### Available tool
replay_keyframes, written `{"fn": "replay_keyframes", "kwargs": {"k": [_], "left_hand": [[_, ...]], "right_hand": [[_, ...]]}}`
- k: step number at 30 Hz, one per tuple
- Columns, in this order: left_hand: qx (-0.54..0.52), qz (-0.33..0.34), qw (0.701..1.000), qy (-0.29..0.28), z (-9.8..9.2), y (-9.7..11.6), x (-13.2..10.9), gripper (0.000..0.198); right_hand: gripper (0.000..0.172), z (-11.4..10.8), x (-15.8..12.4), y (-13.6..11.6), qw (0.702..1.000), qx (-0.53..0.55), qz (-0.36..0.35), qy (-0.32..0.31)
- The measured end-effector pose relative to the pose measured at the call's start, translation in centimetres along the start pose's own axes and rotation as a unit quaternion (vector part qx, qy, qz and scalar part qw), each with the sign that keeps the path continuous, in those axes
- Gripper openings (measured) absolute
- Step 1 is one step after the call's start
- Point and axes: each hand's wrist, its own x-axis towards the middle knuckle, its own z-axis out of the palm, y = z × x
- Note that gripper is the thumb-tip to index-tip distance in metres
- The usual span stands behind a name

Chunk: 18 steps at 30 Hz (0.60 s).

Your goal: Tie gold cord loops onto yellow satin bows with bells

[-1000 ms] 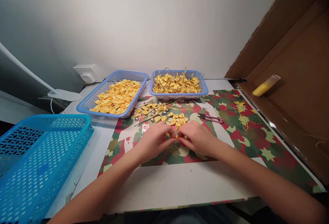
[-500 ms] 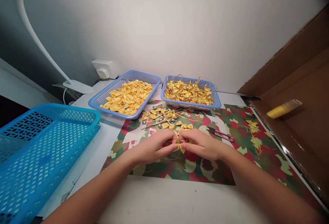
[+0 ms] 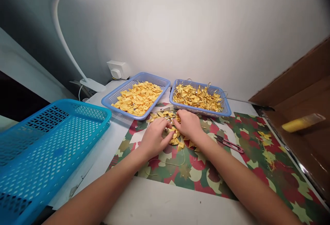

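Observation:
My left hand (image 3: pixel 156 137) rests at the near left of a small pile on the camouflage mat, thumb and forefinger apart. Near its fingertips is a small silver bell (image 3: pixel 166 129). My right hand (image 3: pixel 189 123) reaches over the pile, its thumb and fingers parted around yellow pieces; its fingertips are partly hidden. The pile mixes yellow ribbon bows (image 3: pixel 157 115), silver bells and gold ties. Just below my hands lies a yellow bow (image 3: pixel 180 146), with a thin yellow cord (image 3: pixel 177 164) curving across the mat beside it.
A blue basket (image 3: pixel 107 100) holds loose yellow bows; another blue basket (image 3: pixel 227 106) holds bows with gold ties. Pink-handled thread snips (image 3: pixel 233 146) lie right. A turquoise basket (image 3: pixel 109 115) stands left, before a lamp (image 3: pixel 62 39). Yellow scraps (image 3: pixel 269 158) and a cardboard box (image 3: pixel 296 90) are right.
My hands have parted from the bow they were pinching together, which now lies on the mat. Both have moved to the pile, the right one farther forward. The view has shifted left.

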Motion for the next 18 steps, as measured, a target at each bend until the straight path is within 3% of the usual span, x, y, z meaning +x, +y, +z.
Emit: {"fn": "replay_keyframes", "kwargs": {"k": [4, 6, 7, 9, 10, 12, 15, 18], "left_hand": [[-0.027, -0.029, 0.999, 0.018, -0.1, 0.3, -0.1, 0.006], [-0.079, -0.057, 0.995, 0.031, -0.1, 0.5, -0.2, 0.008], [-0.122, -0.074, 0.989, 0.035, 0.0, 0.7, -0.3, 0.011], [-0.231, -0.108, 0.966, 0.040, 0.1, 1.0, -0.5, 0.019], [-0.282, -0.121, 0.951, 0.040, 0.1, 1.1, -0.6, 0.023], [-0.345, -0.142, 0.927, 0.042, 0.1, 1.4, -0.7, 0.025], [-0.370, -0.168, 0.913, 0.044, -0.1, 1.7, -0.6, 0.023], [-0.394, -0.203, 0.896, 0.033, -0.4, 1.8, -0.4, 0.026]], "right_hand": [[0.009, -1.1, -0.6, 0.1, 0.999, 0.039, -0.007, 0.021], [0.009, -2.1, -1.3, 0.1, 0.990, 0.138, -0.011, 0.030], [0.008, -2.5, -1.7, 0.1, 0.972, 0.235, -0.004, 0.028], [0.012, -3.1, -2.6, 0.1, 0.906, 0.422, 0.023, -0.001], [0.015, -3.2, -2.9, 0.1, 0.869, 0.492, 0.039, -0.022], [0.018, -3.1, -3.5, 0.2, 0.822, 0.562, 0.064, -0.068], [0.018, -2.8, -3.8, 0.4, 0.791, 0.595, 0.085, -0.117], [0.022, -2.6, -3.9, 0.6, 0.788, 0.593, 0.080, -0.142]]}}
